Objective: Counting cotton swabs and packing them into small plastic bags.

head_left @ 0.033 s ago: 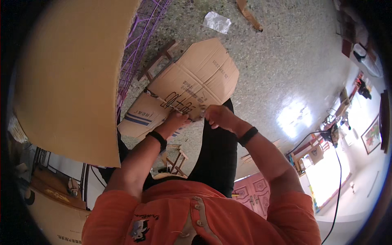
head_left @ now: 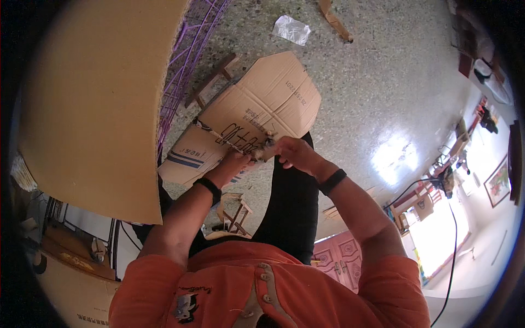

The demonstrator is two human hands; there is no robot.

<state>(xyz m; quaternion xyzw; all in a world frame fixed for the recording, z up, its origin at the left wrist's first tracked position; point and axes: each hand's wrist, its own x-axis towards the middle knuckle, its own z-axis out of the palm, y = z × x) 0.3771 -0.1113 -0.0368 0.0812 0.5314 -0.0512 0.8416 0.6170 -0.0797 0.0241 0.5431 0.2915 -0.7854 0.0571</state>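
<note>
While the left hand [head_left: 237,163] curls at the near edge of the cardboard [head_left: 290,101], the right hand [head_left: 296,154] bends nearby; whether either grips anything, I cannot tell. The cardboard lies between the purple wire frame [head_left: 187,49] and right leg [head_left: 292,202].

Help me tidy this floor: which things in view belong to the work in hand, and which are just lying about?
Work in hand:
- printed brown cardboard, torn across
- left hand, at its near edge
- right hand, close beside it

Apparently just lying about:
- crumpled shiny sheet
- brown strip
</note>
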